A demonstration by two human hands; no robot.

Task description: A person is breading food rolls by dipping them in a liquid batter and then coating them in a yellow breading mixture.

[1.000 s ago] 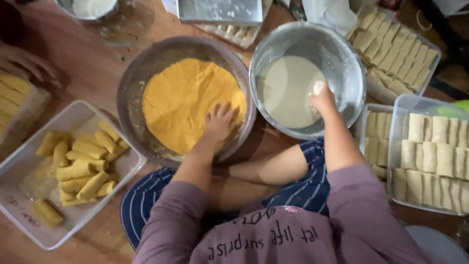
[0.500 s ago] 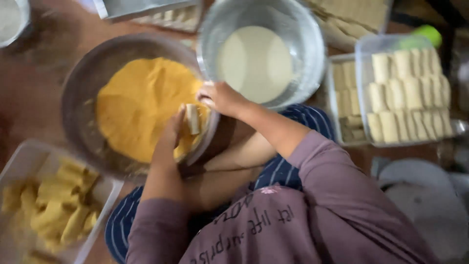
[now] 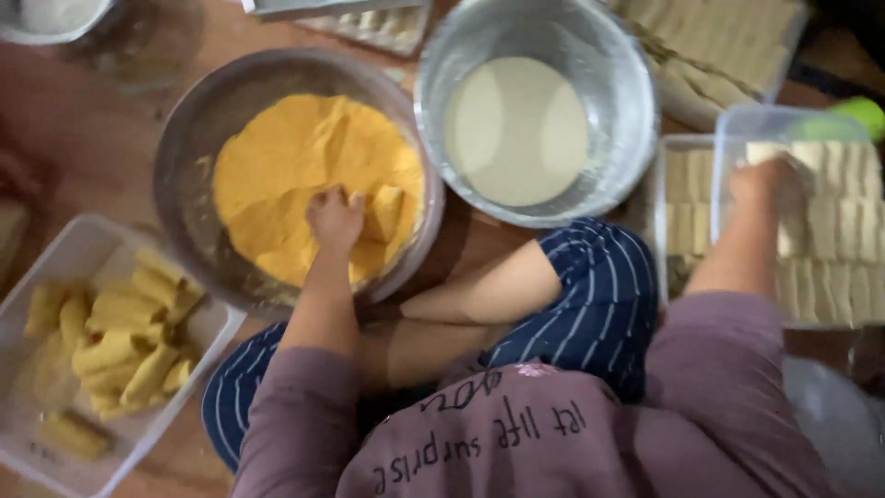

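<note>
Pressed down into the orange breadcrumbs (image 3: pixel 295 175), the left hand (image 3: pixel 335 219) has its fingers curled beside a pale roll (image 3: pixel 385 210) half-buried in the crumb; whether it actually grips the roll cannot be told. The right hand (image 3: pixel 763 184) reaches into the clear tub of uncoated rolls (image 3: pixel 830 249), its fingers blurred, so its hold is unclear too.

Judging by the layout, the step in hand is crumbing one roll while reaching for another.

At far left, a clear rectangular container (image 3: pixel 55 267) holds yellow crumbed rolls (image 3: pixel 120 341) heaped loosely. Next comes the round metal bowl (image 3: pixel 184 166) of breadcrumbs, then a second metal bowl (image 3: pixel 627 101) with pale cream batter (image 3: pixel 516 129) pooled in its bottom. A further tray of pale rolls (image 3: pixel 719 46) sits at top right, near a small green object (image 3: pixel 862 112). No labels or signs are visible on any container. The person sits cross-legged in striped trousers (image 3: pixel 590 304).
</note>
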